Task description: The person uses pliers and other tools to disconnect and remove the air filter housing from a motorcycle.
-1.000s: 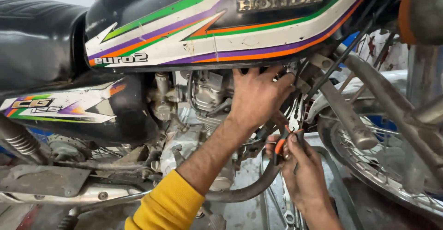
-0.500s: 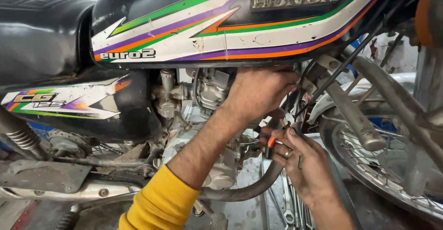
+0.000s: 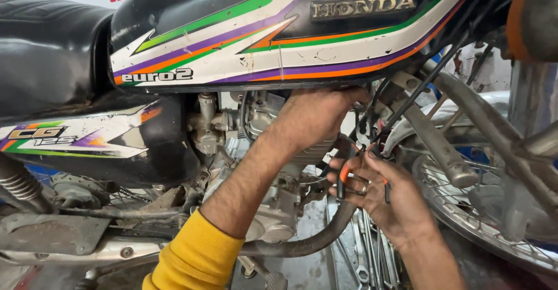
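The left hand (image 3: 314,118) has pushed further up under the fuel tank (image 3: 279,28), fingers hidden against the engine (image 3: 273,168) — its grip I cannot tell. The right hand (image 3: 383,200) has risen slightly, pinching orange-handled pliers (image 3: 349,171) beside the cables (image 3: 407,101) — work has closed in there.

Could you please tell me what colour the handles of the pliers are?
Orange and black on the pliers in the right hand; head view.
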